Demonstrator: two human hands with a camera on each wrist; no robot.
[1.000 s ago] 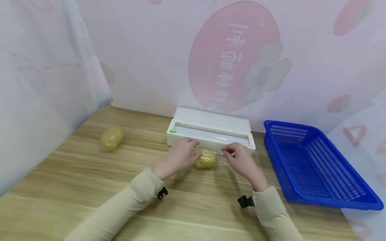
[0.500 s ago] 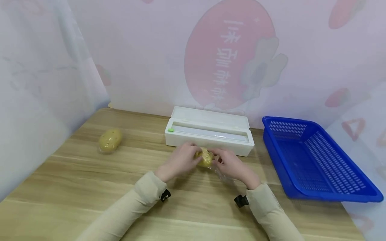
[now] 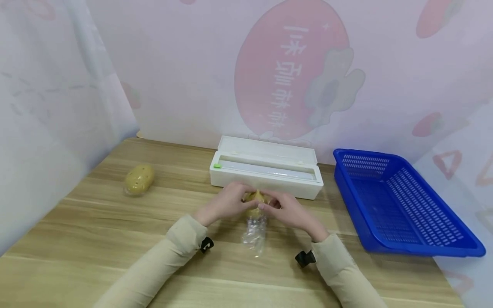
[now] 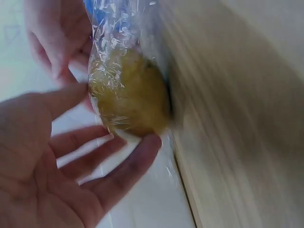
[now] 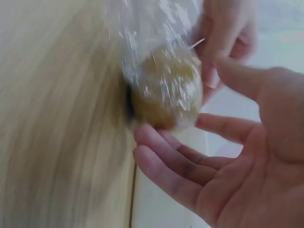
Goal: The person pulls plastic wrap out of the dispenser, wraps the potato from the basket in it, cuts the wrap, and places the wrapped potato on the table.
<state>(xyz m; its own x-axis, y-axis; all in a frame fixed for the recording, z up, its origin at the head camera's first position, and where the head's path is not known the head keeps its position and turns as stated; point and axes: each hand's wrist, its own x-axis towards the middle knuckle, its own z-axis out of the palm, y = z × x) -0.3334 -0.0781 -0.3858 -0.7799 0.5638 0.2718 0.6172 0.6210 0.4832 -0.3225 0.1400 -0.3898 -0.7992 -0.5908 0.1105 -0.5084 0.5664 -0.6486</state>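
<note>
Between my hands a yellow potato (image 3: 254,212) sits on the wooden table, wrapped in clear cling film (image 3: 255,239) whose loose tail trails toward me. My left hand (image 3: 228,202) holds the potato's left side, thumb on the near face and fingers curved round the far end. From the right, my right hand (image 3: 292,210) holds it in the same way, and the two thumbs come close together. In the left wrist view, crinkled film covers the potato (image 4: 133,95). The right wrist view shows the film-covered potato (image 5: 164,99) with fingertips at its lower end.
Just beyond my hands stands a white cling film box (image 3: 281,183), its lid raised and a green slider at its left end. Another film-wrapped potato (image 3: 139,179) lies at the left. A blue plastic basket (image 3: 356,214) stands at the right, before a printed curtain.
My right hand has moved left from the film's end onto the potato. The potato has turned, so its film tail, once pointing right, now points toward me. Both hands now hold it.
</note>
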